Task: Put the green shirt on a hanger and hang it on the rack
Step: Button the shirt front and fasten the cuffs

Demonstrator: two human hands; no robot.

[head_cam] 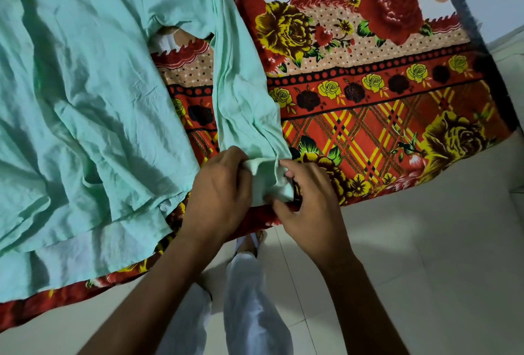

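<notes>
**Both hands on sleeve cuff, shirt flat on bed**

Bed cover (pixel 382 105): red, yellow and tan floral print, spread over the bed, near edge hanging toward the tiled floor (pixel 425 255).

Green shirt (pixel 85 99): pale mint, wrinkled, lying flat on the cover across the left half of the view. One long sleeve (pixel 243 93) runs down toward the near edge of the bed, apart from the body panel lower down.

Left hand (pixel 218 193): fingers curled over the sleeve end, gripping the cuff from its left side.

Right hand (pixel 306 204): fingertips pinching the same cuff from its right side, thumb below the fabric.

Person's light trousers (pixel 249 298) visible below, between the forearms.
</notes>
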